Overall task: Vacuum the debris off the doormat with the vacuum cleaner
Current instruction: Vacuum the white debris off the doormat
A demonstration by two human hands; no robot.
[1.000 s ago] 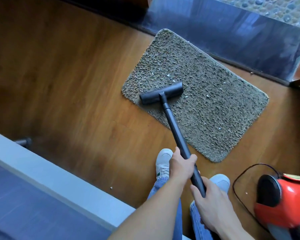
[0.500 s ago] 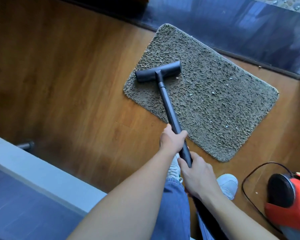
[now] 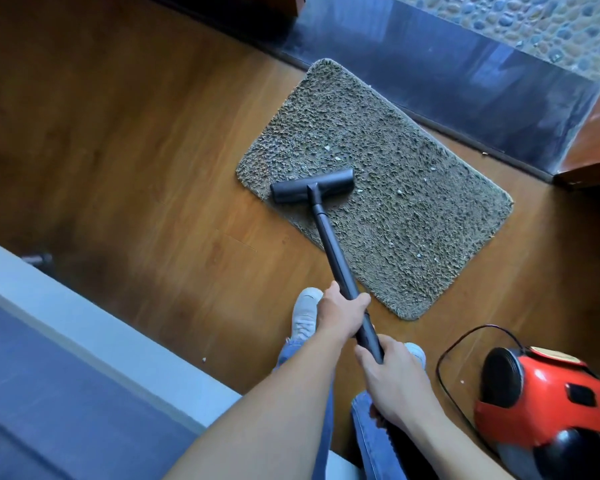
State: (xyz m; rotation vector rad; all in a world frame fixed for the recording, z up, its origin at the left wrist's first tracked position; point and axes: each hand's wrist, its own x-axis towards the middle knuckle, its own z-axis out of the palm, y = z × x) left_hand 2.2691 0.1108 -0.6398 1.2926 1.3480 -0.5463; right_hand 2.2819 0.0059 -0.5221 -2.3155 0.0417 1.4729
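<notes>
Left hand and right hand grip one wand; nozzle on one doormat.

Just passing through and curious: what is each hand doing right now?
Left hand: closed round the black vacuum wand, nearer the floor head.
Right hand: closed round the same wand, nearer the person.

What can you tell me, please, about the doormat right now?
The doormat is a grey-brown shaggy rectangle with rounded corners, lying flat and askew on the wooden floor, its far corner close to the dark threshold. Small pale bits of debris dot its pile. The black vacuum head rests on it near its left corner.
</notes>
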